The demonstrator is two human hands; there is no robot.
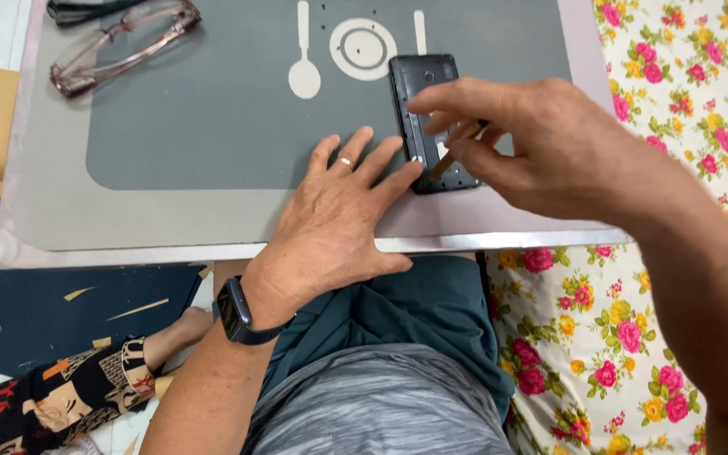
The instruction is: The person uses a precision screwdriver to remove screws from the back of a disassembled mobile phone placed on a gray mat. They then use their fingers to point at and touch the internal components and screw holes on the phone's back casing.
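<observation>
Opened phone (pixel 425 101) lay upper centre of frame on grey tray (pixel 170 126).
Left hand (pixel 334 223) flat, fingers spread, fingertips touching its lower edge; right hand (pixel 541 143) pinched a thin stick (pixel 451 150) over it.

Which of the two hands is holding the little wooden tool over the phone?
The right hand pinches the wooden tool; the left hand, wearing a ring, lies flat steadying the phone.

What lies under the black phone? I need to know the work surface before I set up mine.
The phone lies on a grey placemat with white cutlery shapes. The right hand covers the mat beside it.
</observation>
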